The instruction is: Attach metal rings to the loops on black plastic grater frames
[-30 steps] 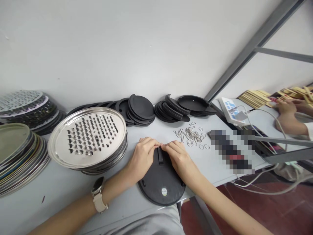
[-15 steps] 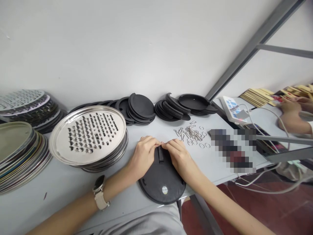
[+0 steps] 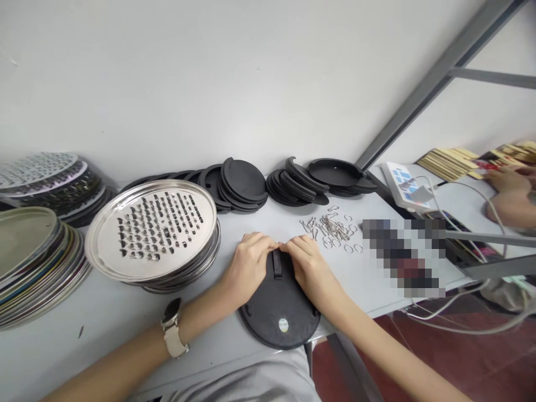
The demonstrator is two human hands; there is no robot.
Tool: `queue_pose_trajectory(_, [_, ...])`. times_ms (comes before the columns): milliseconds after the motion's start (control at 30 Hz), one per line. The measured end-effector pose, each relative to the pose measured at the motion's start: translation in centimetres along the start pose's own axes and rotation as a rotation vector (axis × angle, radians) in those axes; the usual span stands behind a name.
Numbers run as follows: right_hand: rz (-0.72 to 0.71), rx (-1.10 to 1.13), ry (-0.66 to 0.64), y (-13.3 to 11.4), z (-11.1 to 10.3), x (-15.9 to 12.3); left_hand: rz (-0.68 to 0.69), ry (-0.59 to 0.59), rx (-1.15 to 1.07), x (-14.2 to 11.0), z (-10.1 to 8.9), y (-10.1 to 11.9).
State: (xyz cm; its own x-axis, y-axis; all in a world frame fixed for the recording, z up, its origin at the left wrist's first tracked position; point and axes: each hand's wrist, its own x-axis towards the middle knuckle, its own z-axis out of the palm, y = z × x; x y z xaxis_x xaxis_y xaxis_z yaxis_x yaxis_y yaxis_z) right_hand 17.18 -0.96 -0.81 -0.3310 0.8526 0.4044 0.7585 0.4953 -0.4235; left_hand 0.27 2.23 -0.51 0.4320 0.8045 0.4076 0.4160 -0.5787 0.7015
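A black round plastic base (image 3: 268, 318) lies at the table's front edge, partly over it, with a small round sticker and a raised strip near its far rim. My left hand (image 3: 251, 262) is closed on the far rim, left of the strip, thumb and fingertips pressed together. From the other side my right hand (image 3: 307, 265) grips the same rim, its fingertips almost meeting those of the left. Whatever small thing may be between the fingertips is hidden. Beyond my right hand lies a pile of metal clasps and rings (image 3: 330, 228).
Round metal plates with punched slots (image 3: 138, 262) are stacked at left, beside piles of coloured discs (image 3: 37, 285). More black round bases (image 3: 247, 181) lean along the wall. At right are a power strip (image 3: 400, 184), cables, a metal frame (image 3: 435, 72) and another person's hand (image 3: 508, 181).
The view has shifted slightly, so everything sits a little further right. Both my hands keep their hold at the base's far rim, with no clear movement of the base.
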Motion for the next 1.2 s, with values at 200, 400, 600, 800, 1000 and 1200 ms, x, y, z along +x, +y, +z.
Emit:
queue_pose_trajectory(200, [0.078,0.0,-0.006,-0.41,-0.27,0.14,0.014,0.002,-0.017,0.2,0.03,0.03])
queue_pose_trajectory(400, [0.089,0.003,-0.001,-0.3,-0.15,0.05,0.021,-0.001,-0.017,0.12,0.17,-0.1])
queue_pose_trajectory(600, [0.096,-0.009,0.019,-0.22,-0.01,-0.02,0.022,-0.008,-0.008,0.22,0.17,0.03])
queue_pose_trajectory(800, [0.105,-0.01,0.022,-0.31,-0.02,0.07,0.017,-0.042,0.026,0.2,0.17,0.15])
queue_pose_trajectory(1000, [0.087,-0.017,0.002,-0.61,-0.34,0.2,0.016,-0.052,0.052,0.19,0.09,0.28])
queue_pose_trajectory(1200, [0.101,-0.002,0.029,-0.5,-0.12,0.08,0.033,-0.062,0.048,0.19,0.0,0.19])
